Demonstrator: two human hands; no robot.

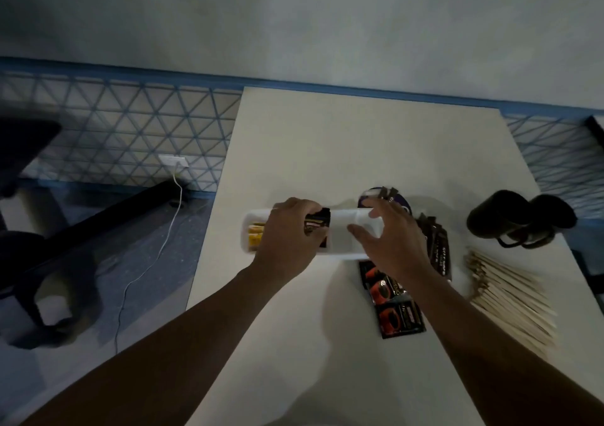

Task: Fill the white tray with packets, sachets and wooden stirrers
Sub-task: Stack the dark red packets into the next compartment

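A long white tray lies across the middle of the white table. Yellow sachets fill its left end. My left hand is over the tray's left half, fingers closed on a bunch of dark packets standing in a compartment. My right hand hovers over the tray's right end with fingers spread and nothing in it. Black-and-orange packets lie near the tray's front. Brown stick sachets lie to the right. A fan of wooden stirrers lies at the far right.
Two black mugs lie on their sides at the table's right. A dark round lid or dish with sachets sits behind the tray. Left of the table are the floor, a white cable and black chair parts.
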